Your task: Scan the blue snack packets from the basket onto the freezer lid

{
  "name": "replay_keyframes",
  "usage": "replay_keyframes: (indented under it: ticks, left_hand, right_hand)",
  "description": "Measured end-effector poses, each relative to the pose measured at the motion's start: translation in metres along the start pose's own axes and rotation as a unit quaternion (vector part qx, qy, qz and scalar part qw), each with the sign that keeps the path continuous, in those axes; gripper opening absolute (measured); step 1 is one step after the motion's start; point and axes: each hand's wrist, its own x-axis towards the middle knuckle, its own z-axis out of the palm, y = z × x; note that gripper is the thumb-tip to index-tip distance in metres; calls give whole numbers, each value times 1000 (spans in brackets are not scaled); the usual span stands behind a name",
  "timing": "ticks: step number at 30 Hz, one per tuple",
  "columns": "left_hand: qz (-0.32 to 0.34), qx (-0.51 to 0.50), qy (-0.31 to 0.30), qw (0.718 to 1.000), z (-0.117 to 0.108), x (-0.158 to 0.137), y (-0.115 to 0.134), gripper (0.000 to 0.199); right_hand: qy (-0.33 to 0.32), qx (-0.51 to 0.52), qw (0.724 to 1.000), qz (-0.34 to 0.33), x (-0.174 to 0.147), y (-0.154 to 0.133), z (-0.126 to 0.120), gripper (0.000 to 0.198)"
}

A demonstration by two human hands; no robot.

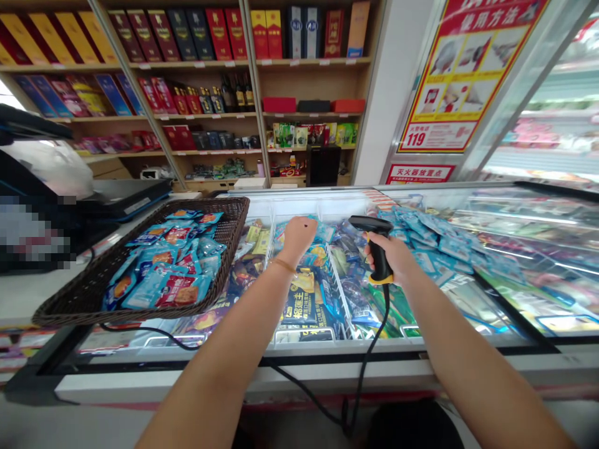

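Note:
In the head view my right hand (389,254) is wrapped round the handle of a black and yellow barcode scanner (380,265), its head pointing left. A black cable runs down from the scanner. My left hand (300,234) is closed, back towards me, above the middle of a chest freezer (262,362). Its fingers are hidden, so what they hold cannot be made out. Light-blue packaging shows right behind that hand. To the left, a brown wicker basket (238,218) carries several blue snack packets (163,255). On the right, more blue packets (435,234) lie in a heap.
Frozen goods in coloured wrappers (299,296) fill the freezer's wire compartments. A scale-like device (126,196) stands beyond the basket at left. Shelves (196,63) with boxes and bottles line the back. The cable loops across the freezer's front edge.

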Motion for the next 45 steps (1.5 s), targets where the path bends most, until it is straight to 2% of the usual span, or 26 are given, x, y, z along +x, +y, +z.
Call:
replay_keyframes:
  ticks: [2,4,6,8,10,13,15,19,22,26,28,32,38,41,45]
  left_hand:
    - [20,41,1,999,5,-13,-10,15]
    - [69,58,2,996,3,-20,-16,10]
    - [117,39,1,992,0,-23,-19,28]
    - [128,13,0,992,-2,-22,-23,44]
    - [91,-3,-13,996,-1,-19,-29,49]
    - [-3,-26,-61,998,6,-16,-42,42]
    - [-35,-54,-73,995,10,-15,-47,41]
    - [5,-95,-41,995,8,-15,-39,42]
    - [51,-56,-59,995,4,-17,-32,37]
    - [32,14,-95,995,5,-21,-36,18]
    - [12,11,-88,996,8,-21,-41,14]
    - [-31,-110,-31,993,12,-17,-46,21]
    - [-107,-292,-14,950,9,-14,-45,11]
    - [-148,-330,-7,932,8,-15,-44,13]
    - [-154,-332,5,931,9,-15,-42,11]
  right_hand:
    - [-7,-3,1000,-1,-3,0,3,21]
    - [-12,-7,1000,-5,-5,-1,6,22]
    - [-10,-12,1000,-5,-7,-1,8,21]
    - [-9,-17,1000,-7,-8,0,8,22]
    - [-10,-18,1000,-10,-8,1,9,22]
    - [-11,-20,1000,-11,-8,2,10,23]
    - [-11,-25,1000,-7,-9,2,10,24]
    - [-12,-41,999,0,-11,2,12,22]
    - [-18,-46,999,-4,-11,4,12,21]
    - [-18,-44,999,-12,-9,7,10,22]
    - [-21,-42,999,-14,-8,8,9,24]
    - [-35,-58,998,-4,-9,10,9,28]
    - [-89,-87,990,-62,-21,11,17,42]
    - [-102,-104,985,-89,-25,13,20,40]
    - [-116,-120,981,-103,-26,14,20,36]
